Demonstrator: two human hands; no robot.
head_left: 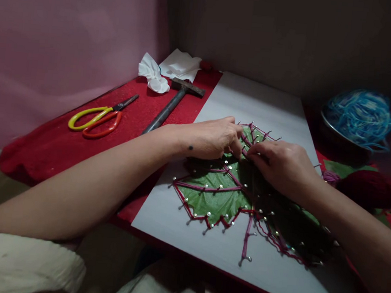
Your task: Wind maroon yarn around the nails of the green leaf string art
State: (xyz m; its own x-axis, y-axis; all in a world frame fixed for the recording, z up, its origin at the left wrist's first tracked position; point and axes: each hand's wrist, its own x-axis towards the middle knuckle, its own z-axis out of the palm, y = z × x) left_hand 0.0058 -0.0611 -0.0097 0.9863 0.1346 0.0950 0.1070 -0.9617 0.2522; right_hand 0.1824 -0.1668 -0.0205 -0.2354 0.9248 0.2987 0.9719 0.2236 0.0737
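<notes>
I see both hands meeting at the far tip of the flat green leaf (211,198), which is pinned by small nails on the white board (255,101); its long axis runs from near me away toward the back wall. Left hand (213,139) and right hand (283,166) have fingers bunched, pinching the maroon yarn (208,187) between them. Steel hammer (172,105) and yellow-and-orange-handled scissors (97,117) lie left of my left hand.

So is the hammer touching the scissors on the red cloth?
Apart. The head view shows a strip of bare red cloth between the hammer and the scissors, which lie to its left.
</notes>
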